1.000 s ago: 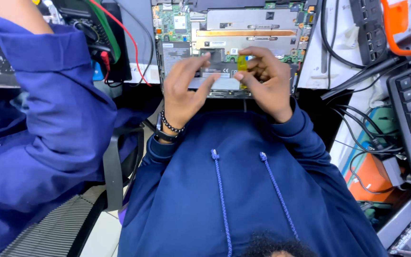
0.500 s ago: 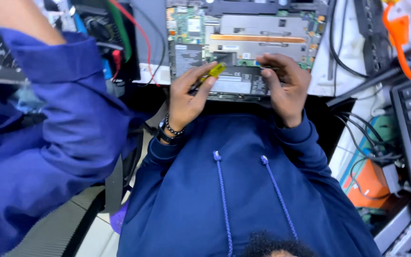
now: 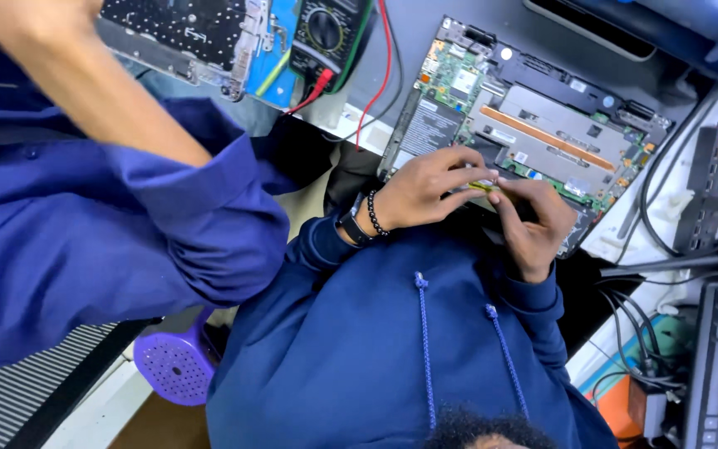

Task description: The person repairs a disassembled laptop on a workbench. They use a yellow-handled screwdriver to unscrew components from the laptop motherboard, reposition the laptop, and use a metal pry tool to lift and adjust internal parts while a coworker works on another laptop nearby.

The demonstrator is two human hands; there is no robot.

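While both hands meet at centre frame, the left hand (image 3: 425,189) and right hand (image 3: 533,218) pinch a small yellow-green part (image 3: 482,186) between their fingertips, over the lower edge of an opened laptop (image 3: 533,125). A co-worker's blue sleeve (image 3: 110,224) fills the left; a multimeter (image 3: 326,33) sits top centre.

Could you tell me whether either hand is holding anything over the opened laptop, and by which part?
Both hands, left hand and right hand, pinch a small yellow tool between their fingertips; only a sliver shows, so the gripped part cannot be told.
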